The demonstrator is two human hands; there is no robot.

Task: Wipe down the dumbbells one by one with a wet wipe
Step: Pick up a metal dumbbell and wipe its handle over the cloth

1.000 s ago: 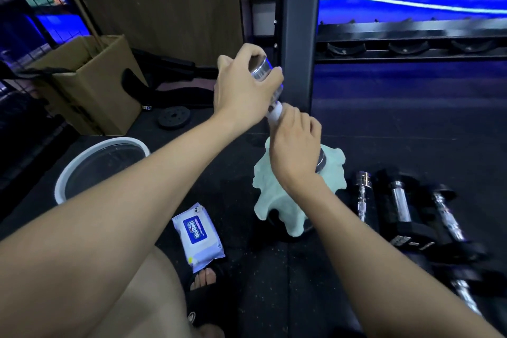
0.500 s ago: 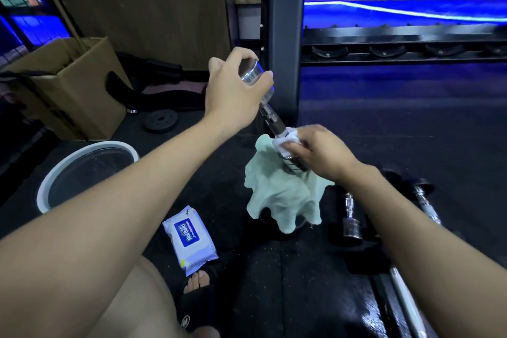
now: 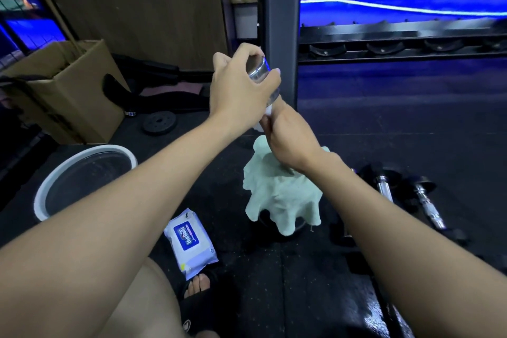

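A chrome dumbbell [image 3: 259, 72] stands tilted on end over the black floor. My left hand [image 3: 240, 88] grips its shiny upper end. Just below, my right hand [image 3: 288, 137] is wrapped around the handle with a white wet wipe [image 3: 268, 110] pressed against the metal. A pale green cloth [image 3: 282, 195] drapes over the dumbbell's lower end and hides it. Several more dumbbells [image 3: 428, 206] with chrome handles lie on the floor to the right. A white and blue wet wipe pack [image 3: 190, 241] lies on the floor near my foot.
A white-rimmed basin [image 3: 46, 186] sits at the left. Behind it stands an open cardboard box [image 3: 68, 96], with a small weight plate [image 3: 159, 123] beside it. A dark rack post [image 3: 279, 22] and an empty dumbbell rack shelf [image 3: 397, 46] rise at the back.
My right hand has slid back up the handle with the wipe, from near the cloth to just under my left hand. The left hand holds the top end as before.
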